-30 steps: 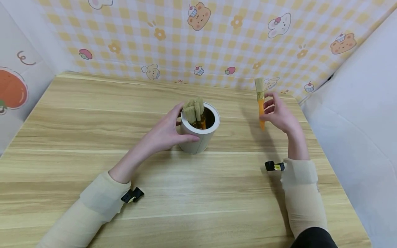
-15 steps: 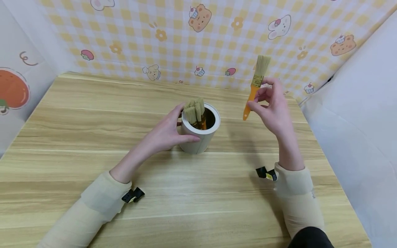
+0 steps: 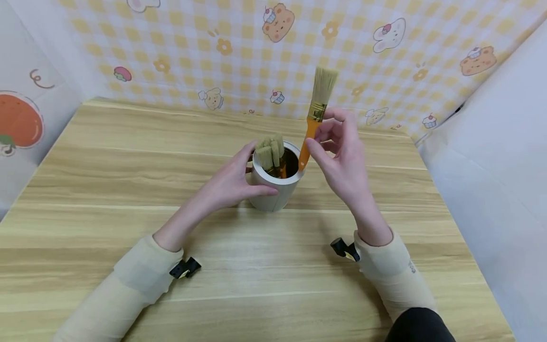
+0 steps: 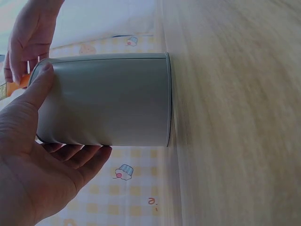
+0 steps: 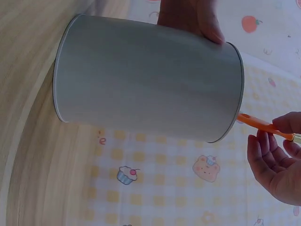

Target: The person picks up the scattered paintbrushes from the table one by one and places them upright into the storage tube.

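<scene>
A light grey round holder [image 3: 273,195] stands upright on the table. My left hand [image 3: 228,183] grips it from the left, thumb along the near side and fingers behind. Several brushes with pale bristles [image 3: 269,151] stand inside, leaning to the left of the opening. Between the thumb and fingers of my right hand [image 3: 346,161] is a paintbrush [image 3: 314,121] with an orange handle and gold-coloured ferrule, bristles up. Its handle end is at the right rim of the holder; whether it touches, I cannot tell. In the right wrist view, the orange handle [image 5: 258,123] is beside the holder's open end.
The wood-grain table [image 3: 239,270] extends around the holder on all sides. A yellow checked cloth [image 3: 239,71] with cartoon prints hangs behind it. White walls or sheets [image 3: 504,142] close off the sides.
My right hand has carried the paintbrush up and leftward from the right side of the table to the holder's rim. The left hand and holder stay in place.
</scene>
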Available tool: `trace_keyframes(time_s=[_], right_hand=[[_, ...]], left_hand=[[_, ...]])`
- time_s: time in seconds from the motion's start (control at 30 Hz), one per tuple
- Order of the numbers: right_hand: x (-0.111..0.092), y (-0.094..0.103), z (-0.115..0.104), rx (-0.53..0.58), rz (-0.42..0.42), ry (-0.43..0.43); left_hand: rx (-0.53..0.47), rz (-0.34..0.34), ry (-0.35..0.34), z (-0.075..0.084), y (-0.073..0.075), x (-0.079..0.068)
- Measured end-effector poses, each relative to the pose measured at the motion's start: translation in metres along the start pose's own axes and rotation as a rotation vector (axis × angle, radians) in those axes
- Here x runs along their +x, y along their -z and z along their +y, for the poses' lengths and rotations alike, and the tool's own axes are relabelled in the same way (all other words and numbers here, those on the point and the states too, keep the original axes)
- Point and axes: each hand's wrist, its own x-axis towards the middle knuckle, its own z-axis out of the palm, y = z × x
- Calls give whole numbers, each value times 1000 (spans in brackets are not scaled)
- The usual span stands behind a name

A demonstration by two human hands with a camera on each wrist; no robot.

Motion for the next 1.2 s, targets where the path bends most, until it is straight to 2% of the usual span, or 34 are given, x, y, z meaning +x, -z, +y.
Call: trace_keyframes(time_s=[0.13,0.27,0.6,0.8,1.2], right_hand=[[-1,-3,0,10,17,52],[-3,-8,2,-15,-9,76],[-4,-17,5,-134,-121,72],[-5,-18,8,-134,-147,81],[-4,-14,10,-158,-108,80]], left_hand=[[-9,3,-3,2,0,1],[-4,2,-5,1,1,0],[-14,-2,-8,0,2,-1],[-17,-6,-11,1,2,0],[0,3,-30,-1,1,1]])
